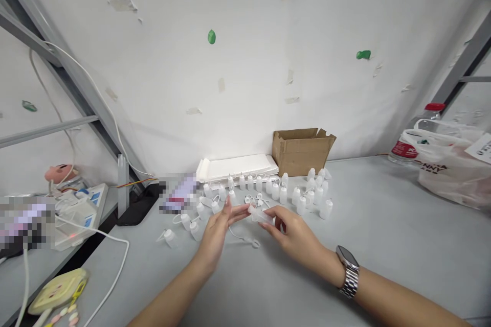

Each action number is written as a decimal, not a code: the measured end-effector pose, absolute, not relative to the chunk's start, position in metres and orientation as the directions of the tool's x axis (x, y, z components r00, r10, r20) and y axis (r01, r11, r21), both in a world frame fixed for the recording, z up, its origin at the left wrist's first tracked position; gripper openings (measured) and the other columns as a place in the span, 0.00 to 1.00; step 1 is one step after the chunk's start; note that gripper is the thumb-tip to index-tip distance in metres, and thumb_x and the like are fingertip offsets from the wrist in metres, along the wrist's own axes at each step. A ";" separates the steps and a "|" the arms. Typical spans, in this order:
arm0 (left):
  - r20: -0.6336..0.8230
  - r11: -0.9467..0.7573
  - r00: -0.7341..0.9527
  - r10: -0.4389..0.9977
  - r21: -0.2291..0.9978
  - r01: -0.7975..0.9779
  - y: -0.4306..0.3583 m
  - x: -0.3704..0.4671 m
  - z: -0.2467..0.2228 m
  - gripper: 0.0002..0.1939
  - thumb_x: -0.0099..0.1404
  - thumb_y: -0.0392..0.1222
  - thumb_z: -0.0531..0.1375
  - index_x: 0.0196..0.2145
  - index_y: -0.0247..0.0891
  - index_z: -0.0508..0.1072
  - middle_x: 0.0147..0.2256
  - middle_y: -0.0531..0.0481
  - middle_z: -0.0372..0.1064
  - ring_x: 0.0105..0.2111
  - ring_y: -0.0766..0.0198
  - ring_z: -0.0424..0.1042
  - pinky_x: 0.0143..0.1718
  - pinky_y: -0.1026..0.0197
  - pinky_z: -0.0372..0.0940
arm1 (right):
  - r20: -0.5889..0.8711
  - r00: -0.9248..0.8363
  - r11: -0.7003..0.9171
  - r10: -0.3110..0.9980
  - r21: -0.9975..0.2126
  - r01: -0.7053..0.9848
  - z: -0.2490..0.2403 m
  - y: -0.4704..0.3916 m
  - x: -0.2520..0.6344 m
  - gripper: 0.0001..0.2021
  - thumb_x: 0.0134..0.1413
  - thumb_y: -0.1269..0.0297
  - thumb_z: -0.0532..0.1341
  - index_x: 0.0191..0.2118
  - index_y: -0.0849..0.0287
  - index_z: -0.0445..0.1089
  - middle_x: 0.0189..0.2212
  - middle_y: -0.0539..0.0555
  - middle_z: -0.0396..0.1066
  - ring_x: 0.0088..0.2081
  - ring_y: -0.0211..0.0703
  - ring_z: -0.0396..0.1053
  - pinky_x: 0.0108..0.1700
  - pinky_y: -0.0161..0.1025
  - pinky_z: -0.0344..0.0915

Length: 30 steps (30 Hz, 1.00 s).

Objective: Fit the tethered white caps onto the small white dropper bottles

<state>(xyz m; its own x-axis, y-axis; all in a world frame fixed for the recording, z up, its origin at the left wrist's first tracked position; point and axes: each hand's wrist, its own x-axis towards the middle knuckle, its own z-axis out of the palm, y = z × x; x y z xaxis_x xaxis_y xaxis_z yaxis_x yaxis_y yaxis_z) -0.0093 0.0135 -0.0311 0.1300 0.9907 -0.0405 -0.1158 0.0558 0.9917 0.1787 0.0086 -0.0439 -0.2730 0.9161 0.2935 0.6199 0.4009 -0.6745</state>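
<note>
Bottle, translucent: held just below the middle of the frame, tipped on its side. Gripped between thumb and fingertips of the right hand; met, or nearly met, at the other end by the left hand, fingers straight and thumb apart, clamped on nothing visible. Looked well along: already standing beyond, many small bottles across the centre; apparently left over, a loose strap lying on the table just below. Could not tell finished from unfinished. Backed by white packets and a cardboard box; flanked at right edge by a plastic bag.
</note>
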 end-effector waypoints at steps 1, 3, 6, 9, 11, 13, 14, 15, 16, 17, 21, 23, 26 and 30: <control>-0.039 0.051 0.102 0.994 0.993 -0.109 0.014 -0.008 -0.032 0.22 0.59 0.58 0.55 0.37 0.38 0.77 0.42 0.44 0.75 0.45 0.53 0.70 0.54 0.51 0.56 | 0.301 -0.274 0.407 0.913 -0.668 0.623 -0.044 0.008 0.178 0.10 0.56 0.60 0.56 0.41 0.60 0.66 0.25 0.52 0.69 0.25 0.40 0.65 0.28 0.36 0.62; -0.031 0.036 0.054 0.998 0.994 -0.101 0.014 -0.007 -0.034 0.16 0.54 0.52 0.62 0.35 0.38 0.78 0.39 0.46 0.76 0.43 0.54 0.71 0.50 0.53 0.60 | 0.320 -0.284 0.428 0.904 -0.651 0.627 -0.044 0.007 0.177 0.10 0.56 0.61 0.56 0.40 0.60 0.66 0.25 0.52 0.69 0.25 0.40 0.66 0.28 0.36 0.62; -0.040 0.042 0.019 0.999 0.991 -0.126 0.015 -0.005 -0.037 0.14 0.49 0.47 0.66 0.33 0.39 0.78 0.37 0.47 0.76 0.41 0.56 0.71 0.47 0.57 0.62 | 0.367 -0.308 0.477 0.878 -0.615 0.628 -0.045 0.004 0.176 0.09 0.56 0.63 0.56 0.41 0.60 0.66 0.26 0.52 0.70 0.26 0.40 0.67 0.29 0.36 0.63; -0.079 0.078 0.007 0.997 0.974 -0.212 0.015 -0.004 -0.038 0.13 0.48 0.47 0.67 0.31 0.38 0.79 0.36 0.47 0.77 0.39 0.59 0.70 0.46 0.59 0.62 | 0.451 -0.336 0.552 0.827 -0.535 0.640 -0.046 0.003 0.176 0.08 0.57 0.65 0.56 0.41 0.61 0.66 0.27 0.53 0.70 0.26 0.40 0.67 0.29 0.37 0.63; -0.111 0.114 0.026 0.993 0.951 -0.287 0.016 -0.004 -0.039 0.13 0.47 0.48 0.68 0.29 0.37 0.79 0.34 0.47 0.77 0.39 0.60 0.70 0.47 0.60 0.61 | 0.517 -0.362 0.606 0.775 -0.450 0.655 -0.048 0.003 0.175 0.08 0.57 0.66 0.56 0.41 0.62 0.65 0.27 0.54 0.71 0.27 0.41 0.68 0.29 0.37 0.63; -0.148 0.156 0.050 0.988 0.924 -0.350 0.016 -0.004 -0.039 0.13 0.46 0.47 0.69 0.28 0.37 0.79 0.33 0.48 0.76 0.39 0.61 0.70 0.48 0.61 0.60 | 0.591 -0.388 0.656 0.707 -0.344 0.671 -0.049 0.003 0.175 0.07 0.57 0.67 0.55 0.40 0.64 0.65 0.28 0.56 0.71 0.28 0.43 0.68 0.29 0.39 0.64; -0.164 0.172 0.055 0.985 0.912 -0.371 0.016 -0.004 -0.039 0.13 0.45 0.46 0.69 0.28 0.36 0.79 0.33 0.48 0.76 0.39 0.62 0.70 0.47 0.62 0.60 | 0.625 -0.399 0.674 0.671 -0.290 0.679 -0.050 0.003 0.174 0.07 0.58 0.68 0.55 0.40 0.64 0.65 0.28 0.57 0.71 0.28 0.44 0.68 0.29 0.39 0.64; -0.177 0.184 0.056 0.983 0.904 -0.386 0.016 -0.004 -0.039 0.12 0.44 0.45 0.70 0.27 0.36 0.78 0.32 0.48 0.76 0.38 0.63 0.70 0.46 0.62 0.60 | 0.655 -0.407 0.686 0.637 -0.241 0.686 -0.051 0.003 0.173 0.07 0.58 0.68 0.54 0.39 0.65 0.65 0.28 0.57 0.71 0.29 0.45 0.68 0.29 0.40 0.64; -0.184 0.189 0.052 0.982 0.899 -0.395 0.016 -0.003 -0.039 0.12 0.43 0.44 0.70 0.27 0.36 0.78 0.32 0.49 0.76 0.37 0.64 0.69 0.45 0.63 0.60 | 0.680 -0.411 0.694 0.607 -0.201 0.691 -0.051 0.002 0.173 0.06 0.58 0.69 0.54 0.39 0.65 0.65 0.28 0.57 0.71 0.29 0.45 0.68 0.29 0.41 0.64; -0.186 0.190 0.051 0.981 0.897 -0.400 0.016 -0.003 -0.038 0.12 0.43 0.43 0.70 0.27 0.36 0.78 0.31 0.49 0.75 0.36 0.65 0.69 0.45 0.63 0.60 | 0.702 -0.412 0.698 0.582 -0.171 0.695 -0.051 0.002 0.172 0.06 0.58 0.69 0.54 0.38 0.65 0.65 0.28 0.57 0.71 0.28 0.45 0.68 0.29 0.41 0.64; -0.160 0.175 0.070 0.985 0.895 -0.410 0.013 -0.001 -0.034 0.12 0.43 0.41 0.71 0.28 0.37 0.77 0.32 0.50 0.75 0.36 0.66 0.69 0.43 0.65 0.60 | 0.762 -0.374 0.698 0.529 -0.139 0.703 -0.049 0.000 0.171 0.06 0.58 0.70 0.54 0.38 0.66 0.65 0.26 0.57 0.70 0.27 0.44 0.67 0.28 0.39 0.64; -0.164 0.185 0.087 0.983 0.890 -0.416 0.011 0.000 -0.033 0.11 0.43 0.40 0.71 0.27 0.37 0.77 0.34 0.50 0.75 0.37 0.66 0.68 0.44 0.64 0.59 | 0.772 -0.360 0.694 0.523 -0.141 0.706 -0.048 0.000 0.172 0.06 0.58 0.70 0.54 0.39 0.66 0.65 0.26 0.57 0.70 0.28 0.44 0.67 0.28 0.39 0.64; -0.175 0.205 0.110 0.978 0.885 -0.417 0.011 0.001 -0.033 0.11 0.45 0.43 0.70 0.28 0.37 0.78 0.33 0.49 0.75 0.37 0.65 0.68 0.46 0.63 0.59 | 0.779 -0.372 0.696 0.505 -0.112 0.709 -0.047 0.000 0.171 0.06 0.58 0.71 0.53 0.38 0.66 0.65 0.26 0.57 0.70 0.28 0.44 0.67 0.28 0.39 0.64; -0.163 0.200 0.126 0.979 0.900 -0.387 0.011 0.001 -0.032 0.13 0.46 0.46 0.69 0.28 0.36 0.78 0.31 0.49 0.74 0.37 0.64 0.67 0.46 0.62 0.58 | 0.807 -0.398 0.693 0.437 -0.020 0.721 -0.046 0.000 0.171 0.06 0.58 0.72 0.52 0.38 0.66 0.65 0.26 0.57 0.70 0.29 0.44 0.67 0.28 0.38 0.62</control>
<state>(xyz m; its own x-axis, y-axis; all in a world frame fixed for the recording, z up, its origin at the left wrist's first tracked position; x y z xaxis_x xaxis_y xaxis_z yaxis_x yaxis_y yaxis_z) 0.0012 0.0111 -0.0323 0.1255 0.9785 -0.1634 -0.3875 0.2000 0.8999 0.1708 0.0004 -0.0456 -0.3977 0.4371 0.8067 0.7209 0.6928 -0.0200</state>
